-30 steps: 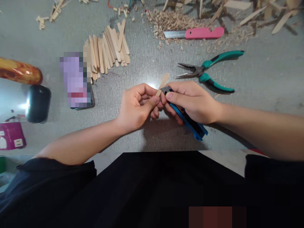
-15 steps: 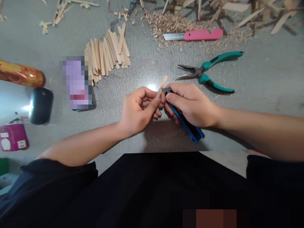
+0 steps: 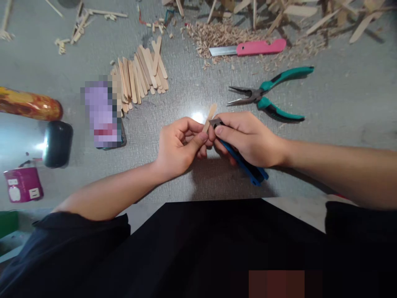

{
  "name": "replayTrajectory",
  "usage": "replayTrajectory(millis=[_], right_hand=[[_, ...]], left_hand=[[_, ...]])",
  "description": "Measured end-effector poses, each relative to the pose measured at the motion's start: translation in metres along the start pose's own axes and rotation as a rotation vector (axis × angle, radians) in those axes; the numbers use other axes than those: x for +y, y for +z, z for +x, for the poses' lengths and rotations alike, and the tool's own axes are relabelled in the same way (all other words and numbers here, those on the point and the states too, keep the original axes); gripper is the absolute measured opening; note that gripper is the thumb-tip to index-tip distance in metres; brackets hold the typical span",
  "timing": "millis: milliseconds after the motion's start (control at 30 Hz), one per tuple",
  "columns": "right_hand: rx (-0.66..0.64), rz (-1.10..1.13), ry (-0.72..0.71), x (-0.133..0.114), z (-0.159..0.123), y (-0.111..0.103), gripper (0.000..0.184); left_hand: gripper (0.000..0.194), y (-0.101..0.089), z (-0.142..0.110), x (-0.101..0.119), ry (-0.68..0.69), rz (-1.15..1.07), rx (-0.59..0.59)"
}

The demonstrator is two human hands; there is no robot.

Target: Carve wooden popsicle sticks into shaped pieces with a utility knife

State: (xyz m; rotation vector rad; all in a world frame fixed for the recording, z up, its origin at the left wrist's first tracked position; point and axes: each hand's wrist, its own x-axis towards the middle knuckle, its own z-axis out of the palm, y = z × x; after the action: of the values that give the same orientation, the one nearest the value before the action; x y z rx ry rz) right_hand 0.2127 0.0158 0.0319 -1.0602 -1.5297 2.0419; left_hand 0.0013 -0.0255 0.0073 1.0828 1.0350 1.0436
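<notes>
Between the thumb and fingers of my left hand is a wooden craft stick, its rounded end pointing up and away from me. My right hand is wrapped round a blue utility knife, with the handle's rear end sticking out below the palm. The knife's short dark blade lies at the right edge of the stick, close to my left fingertips. Whether the blade has cut into the wood I cannot tell. The lower end of the stick is hidden by my fingers.
Craft sticks lie in a row left of centre, beside a blurred phone. Beyond my hands are open needle-nose pliers, a pink knife and wood shavings. At left are an orange can and a dark rounded object.
The whole view has shifted slightly. Both hands keep their grips, and the blade sits a little lower along the stick, nearer my left fingertips.
</notes>
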Motion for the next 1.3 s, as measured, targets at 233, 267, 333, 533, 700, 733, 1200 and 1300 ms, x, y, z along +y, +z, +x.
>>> replayTrajectory(millis=[233,267,333,533,700,733,1200,1300], right_hand=[[-0.085,0.08,-0.038,0.003,0.002,-0.005,0.026],[-0.077,0.087,-0.037,0.004,0.002,-0.004,0.025],[-0.048,0.099,-0.032,0.006,0.001,-0.003,0.023],[0.017,0.093,-0.039,0.009,0.001,0.001,0.025],[0.019,0.063,0.0,0.003,0.001,0.002,0.029],[0.019,0.059,0.012,0.002,0.002,0.002,0.029],[0.036,-0.006,0.031,-0.002,0.002,0.004,0.031],[0.037,-0.018,0.027,-0.002,0.002,0.004,0.032]], left_hand=[[0.042,0.001,0.0,0.002,0.012,0.007,0.028],[0.042,0.001,0.001,0.003,0.009,0.01,0.035],[0.042,0.002,0.001,0.003,0.004,0.002,0.049],[0.044,0.003,0.001,0.002,-0.009,0.003,0.067],[0.043,0.003,-0.001,0.0,-0.002,0.006,0.07],[0.043,0.003,-0.001,0.0,-0.004,0.006,0.073],[0.044,0.004,-0.003,-0.001,0.021,0.075,0.132],[0.042,0.003,-0.003,-0.002,0.021,0.074,0.12]])
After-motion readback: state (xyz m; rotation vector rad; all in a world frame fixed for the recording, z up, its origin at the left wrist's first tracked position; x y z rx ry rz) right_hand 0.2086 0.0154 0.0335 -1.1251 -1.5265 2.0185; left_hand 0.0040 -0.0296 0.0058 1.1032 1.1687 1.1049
